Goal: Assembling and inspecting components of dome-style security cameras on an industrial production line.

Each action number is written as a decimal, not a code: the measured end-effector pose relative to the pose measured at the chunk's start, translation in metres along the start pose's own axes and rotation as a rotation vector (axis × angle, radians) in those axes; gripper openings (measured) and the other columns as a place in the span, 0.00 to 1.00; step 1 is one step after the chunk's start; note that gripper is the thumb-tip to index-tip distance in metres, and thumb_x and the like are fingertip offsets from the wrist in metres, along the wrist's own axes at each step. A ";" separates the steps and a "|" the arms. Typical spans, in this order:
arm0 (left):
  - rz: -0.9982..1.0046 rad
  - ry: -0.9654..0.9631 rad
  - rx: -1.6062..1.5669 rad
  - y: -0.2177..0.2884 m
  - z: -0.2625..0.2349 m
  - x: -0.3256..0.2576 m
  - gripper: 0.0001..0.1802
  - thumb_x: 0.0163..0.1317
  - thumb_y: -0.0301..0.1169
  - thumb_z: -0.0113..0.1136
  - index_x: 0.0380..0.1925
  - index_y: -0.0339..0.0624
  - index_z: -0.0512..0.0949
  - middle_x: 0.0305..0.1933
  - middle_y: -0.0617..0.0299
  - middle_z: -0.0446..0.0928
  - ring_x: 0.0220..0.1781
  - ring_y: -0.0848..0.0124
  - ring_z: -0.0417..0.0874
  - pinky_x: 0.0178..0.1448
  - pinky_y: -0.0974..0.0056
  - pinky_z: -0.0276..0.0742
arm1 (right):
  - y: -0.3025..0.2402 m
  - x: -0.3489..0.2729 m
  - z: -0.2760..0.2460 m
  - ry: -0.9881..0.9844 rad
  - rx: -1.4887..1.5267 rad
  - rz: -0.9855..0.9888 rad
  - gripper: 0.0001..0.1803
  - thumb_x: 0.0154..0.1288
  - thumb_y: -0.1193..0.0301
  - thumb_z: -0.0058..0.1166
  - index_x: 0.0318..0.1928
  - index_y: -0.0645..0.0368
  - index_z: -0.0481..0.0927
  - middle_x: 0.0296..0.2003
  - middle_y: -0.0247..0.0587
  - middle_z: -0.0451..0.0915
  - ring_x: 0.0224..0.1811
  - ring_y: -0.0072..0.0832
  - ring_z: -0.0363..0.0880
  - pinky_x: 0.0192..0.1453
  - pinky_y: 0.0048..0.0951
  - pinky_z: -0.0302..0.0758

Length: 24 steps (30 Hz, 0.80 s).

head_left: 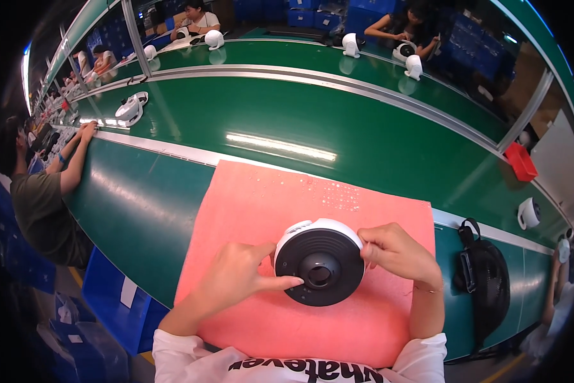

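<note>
Over the pink mat I hold a round white security camera, its black disc face and central lens turned up toward me. My left hand grips it from the left, thumb lying across the black face beside the lens and fingers out of sight behind the rim. At the right edge of the housing my right hand is closed, thumb and bent forefinger against the white rim. The camera's underside is hidden. Rows of tiny shiny pieces, too small to name, lie on the mat beyond it.
A green conveyor belt runs beyond my bench, with a white part at left and another white camera at right. A black bag lies right of the mat. A blue bin and a co-worker are at left.
</note>
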<state>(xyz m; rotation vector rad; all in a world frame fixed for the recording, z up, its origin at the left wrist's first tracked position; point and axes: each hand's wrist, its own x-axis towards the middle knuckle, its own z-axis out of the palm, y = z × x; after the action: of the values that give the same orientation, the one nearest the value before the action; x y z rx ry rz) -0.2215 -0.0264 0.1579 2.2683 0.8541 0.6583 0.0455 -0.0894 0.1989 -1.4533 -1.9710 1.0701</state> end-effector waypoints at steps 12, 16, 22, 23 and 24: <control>-0.141 -0.353 0.216 -0.004 -0.021 0.035 0.30 0.45 0.58 0.65 0.14 0.38 0.79 0.11 0.60 0.74 0.16 0.66 0.77 0.25 0.66 0.71 | 0.011 0.026 0.023 0.259 -0.139 0.130 0.26 0.67 0.55 0.45 0.19 0.62 0.73 0.13 0.48 0.69 0.16 0.39 0.68 0.25 0.37 0.64; -0.287 -0.401 0.083 -0.003 -0.022 0.035 0.30 0.47 0.58 0.64 0.12 0.39 0.79 0.12 0.61 0.75 0.16 0.69 0.78 0.27 0.67 0.71 | 0.017 0.027 0.026 0.270 -0.147 0.128 0.27 0.68 0.55 0.43 0.18 0.62 0.74 0.13 0.48 0.70 0.17 0.41 0.70 0.25 0.38 0.65; -0.290 -0.384 0.085 -0.006 -0.019 0.028 0.30 0.49 0.58 0.63 0.11 0.40 0.78 0.11 0.63 0.75 0.16 0.70 0.78 0.26 0.67 0.71 | 0.007 0.026 0.025 0.187 -0.302 0.178 0.23 0.68 0.59 0.42 0.21 0.62 0.76 0.14 0.49 0.70 0.20 0.43 0.71 0.27 0.39 0.66; -0.298 -0.384 0.083 -0.005 -0.020 0.028 0.30 0.49 0.58 0.63 0.11 0.40 0.78 0.11 0.63 0.75 0.16 0.70 0.78 0.26 0.67 0.71 | 0.004 0.026 0.025 0.201 -0.403 0.202 0.21 0.66 0.59 0.46 0.23 0.61 0.77 0.16 0.47 0.72 0.19 0.41 0.71 0.27 0.38 0.66; -0.266 -0.381 0.146 -0.002 -0.021 0.028 0.30 0.50 0.58 0.62 0.11 0.40 0.78 0.11 0.63 0.75 0.16 0.70 0.78 0.26 0.67 0.71 | 0.001 0.026 0.026 0.216 -0.505 0.226 0.18 0.64 0.60 0.50 0.24 0.61 0.77 0.19 0.46 0.74 0.18 0.39 0.71 0.26 0.37 0.66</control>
<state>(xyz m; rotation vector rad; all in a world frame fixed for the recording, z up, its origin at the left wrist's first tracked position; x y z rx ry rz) -0.2169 0.0023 0.1767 2.2470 1.0092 0.0413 0.0181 -0.0731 0.1804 -1.9967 -2.0390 0.4769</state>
